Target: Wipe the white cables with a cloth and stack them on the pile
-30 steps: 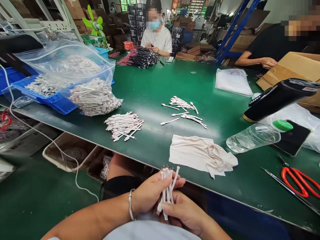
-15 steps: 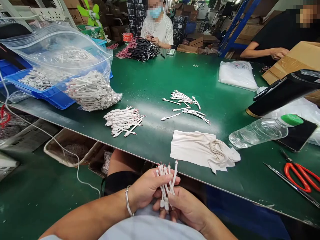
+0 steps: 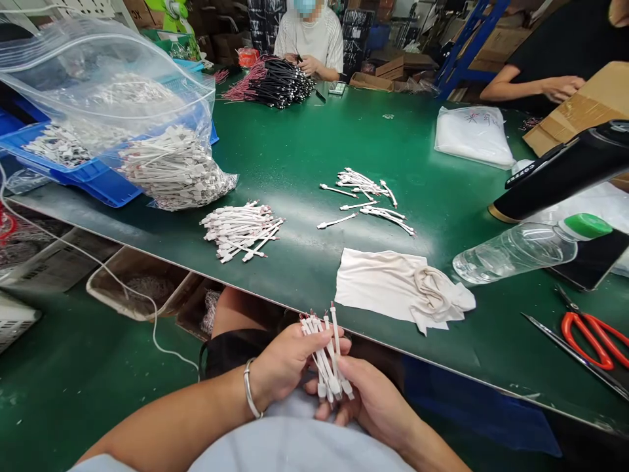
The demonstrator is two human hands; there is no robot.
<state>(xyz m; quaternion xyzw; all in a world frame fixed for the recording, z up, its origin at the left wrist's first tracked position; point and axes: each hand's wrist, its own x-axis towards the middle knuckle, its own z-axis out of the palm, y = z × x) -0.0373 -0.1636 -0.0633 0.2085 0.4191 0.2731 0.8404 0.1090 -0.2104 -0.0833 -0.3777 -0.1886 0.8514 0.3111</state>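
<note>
Several short white connector cables [image 3: 325, 367] are fanned out in my left hand [image 3: 289, 360], whose thumb presses across them. Red wire ends stick up at their tops and white plugs hang at the bottom. My right hand [image 3: 373, 400] has its thumb on one cable at the right side of the bunch, with its other fingers curled beneath. On the green table ahead lies a dense pile of like cables [image 3: 240, 229]. A looser group of cables [image 3: 361, 183] is farther right. A crumpled white cloth [image 3: 378, 282] rests near the table edge.
A clear bag of cables [image 3: 171, 164] leans on a blue tray [image 3: 88, 183] at left. To the right are a water bottle [image 3: 515, 252], black tumbler [image 3: 560, 174], red-handled scissors [image 3: 587, 337] and tweezers [image 3: 565, 347]. Two people work across the table; black-and-red wires [image 3: 275, 82] lie before one.
My right thumb has shifted up along the cable at the bunch's right side, and the plugs at the bottom are more spread. The view has tilted slightly downward.
</note>
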